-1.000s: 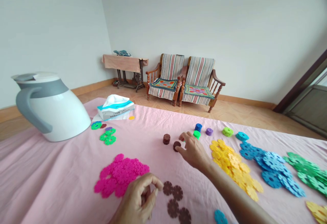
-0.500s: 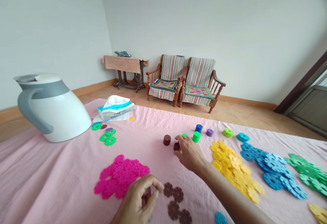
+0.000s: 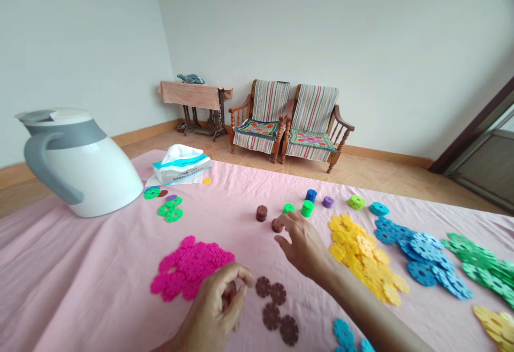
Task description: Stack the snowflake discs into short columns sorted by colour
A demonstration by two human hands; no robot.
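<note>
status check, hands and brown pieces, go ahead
Right hand open, fingertips at the short brown stack. Left hand curled beside the flat brown pieces, contents unclear. Taller brown stack stands apart.

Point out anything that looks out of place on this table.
Stray green discs and one yellow disc lie by the tissue pack, far from the green pile and yellow pile sorted at the right.

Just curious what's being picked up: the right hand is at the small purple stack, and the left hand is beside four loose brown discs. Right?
Not quite. In the head view the right hand is at the small brown stack; the purple stack stands farther back, untouched. The left hand is indeed beside the four loose brown discs.
</note>
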